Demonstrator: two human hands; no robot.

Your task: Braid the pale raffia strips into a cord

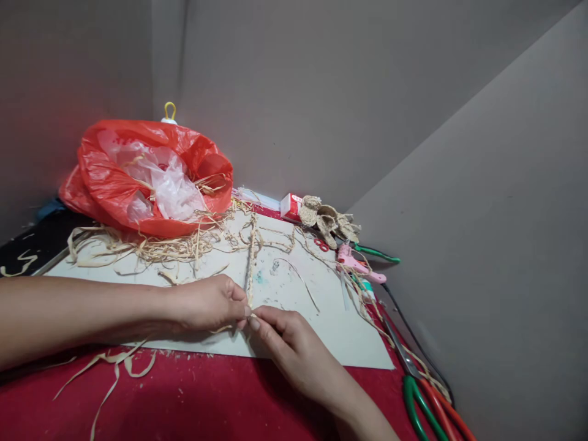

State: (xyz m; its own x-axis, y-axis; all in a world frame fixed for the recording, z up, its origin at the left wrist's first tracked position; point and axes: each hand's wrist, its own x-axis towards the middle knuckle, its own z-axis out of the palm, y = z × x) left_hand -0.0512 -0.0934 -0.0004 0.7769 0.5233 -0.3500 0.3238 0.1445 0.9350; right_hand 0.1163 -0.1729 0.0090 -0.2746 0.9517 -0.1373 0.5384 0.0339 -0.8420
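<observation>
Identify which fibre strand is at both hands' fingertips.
The braid running straight up the white board from the left hand and right hand; the other strands lie loose, many curling.

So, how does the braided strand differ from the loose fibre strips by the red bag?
The braided strand runs nearly straight; the fibre strips curl in a tangle. The left hand and right hand hold the strand's near end; the strips lie loose. Both look straw-coloured.

Beige braid [251, 263], red bag [98, 190], white board [353, 337]

No readable text, red-white box [290, 207], possibly printed, too small
</observation>
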